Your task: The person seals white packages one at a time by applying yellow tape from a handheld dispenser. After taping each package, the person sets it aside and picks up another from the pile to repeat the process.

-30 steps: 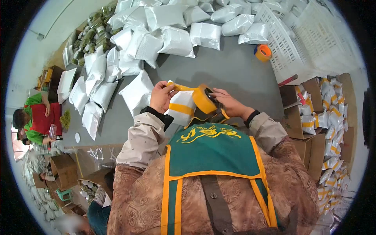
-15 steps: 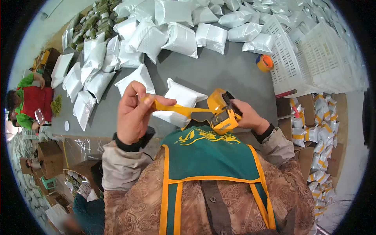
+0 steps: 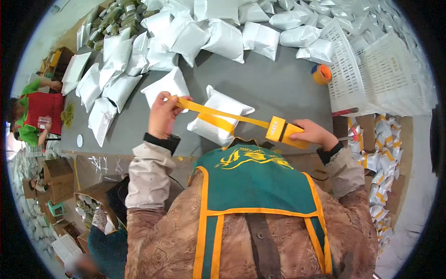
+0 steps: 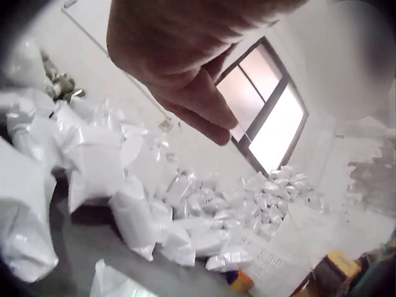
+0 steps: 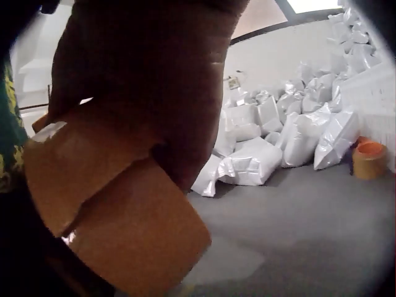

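Note:
My left hand (image 3: pixel 162 114) pinches the free end of a strip of yellow packing tape (image 3: pixel 223 113), drawn taut across to the right. At its other end my right hand (image 3: pixel 317 133) grips a yellow tape dispenser (image 3: pixel 281 132). Beneath the strip, on the grey table, lies a white parcel (image 3: pixel 209 131) with a yellow tape band around it. In the left wrist view the thumb and fingers of the left hand (image 4: pixel 185 74) meet at their tips. The right wrist view shows the dispenser (image 5: pixel 136 229) close up, below the dark right hand (image 5: pixel 148 80).
White parcels (image 3: pixel 225 39) are heaped along the back and left of the grey table (image 3: pixel 278 88). An orange tape roll (image 3: pixel 321 74) stands by a white plastic crate (image 3: pixel 346 69). Taped parcels (image 3: pixel 385 160) fill boxes at the right. A person in a red apron (image 3: pixel 44 109) is at far left.
Both hands, first close together at the parcel, have risen off it and moved apart. The tape between them has grown longer and is now taut. The parcel lies below, untouched by the hands.

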`<state>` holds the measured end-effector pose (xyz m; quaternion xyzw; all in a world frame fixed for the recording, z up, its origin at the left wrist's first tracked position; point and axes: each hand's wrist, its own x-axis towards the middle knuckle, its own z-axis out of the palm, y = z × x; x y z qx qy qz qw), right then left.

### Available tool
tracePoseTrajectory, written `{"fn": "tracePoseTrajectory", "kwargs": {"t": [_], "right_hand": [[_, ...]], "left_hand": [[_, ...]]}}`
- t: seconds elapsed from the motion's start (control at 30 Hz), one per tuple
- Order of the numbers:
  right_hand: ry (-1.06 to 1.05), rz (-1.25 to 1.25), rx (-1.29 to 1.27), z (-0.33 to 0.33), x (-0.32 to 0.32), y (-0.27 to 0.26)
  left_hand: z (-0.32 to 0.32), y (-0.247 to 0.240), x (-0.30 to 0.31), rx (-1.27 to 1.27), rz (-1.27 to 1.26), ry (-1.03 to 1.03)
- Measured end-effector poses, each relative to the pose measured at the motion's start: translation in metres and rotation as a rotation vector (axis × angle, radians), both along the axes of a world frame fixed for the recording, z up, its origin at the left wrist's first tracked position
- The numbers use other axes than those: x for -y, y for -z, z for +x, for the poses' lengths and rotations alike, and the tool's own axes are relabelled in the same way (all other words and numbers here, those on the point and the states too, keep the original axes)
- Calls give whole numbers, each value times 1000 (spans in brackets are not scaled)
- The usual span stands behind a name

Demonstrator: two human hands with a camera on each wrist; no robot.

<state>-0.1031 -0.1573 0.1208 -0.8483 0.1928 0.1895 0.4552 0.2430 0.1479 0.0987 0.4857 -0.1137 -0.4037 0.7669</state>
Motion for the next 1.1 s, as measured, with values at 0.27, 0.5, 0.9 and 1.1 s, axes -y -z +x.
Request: {"fn": "tracePoseTrajectory", "kwargs": {"t": [0.27,0.5,0.9,1.1], "right_hand": [[197,119,-249,-1,-35,20],[269,3,-435,11,-58,76],[267,82,-460,25,-55,61],[373,442,-174,52,-58,54]], "left_hand": [[6,105,13,91,335,9],[-2,199,8,724,734,148],[-33,173,17,510,830,248],[-67,182,16,-590,338,255]]}}
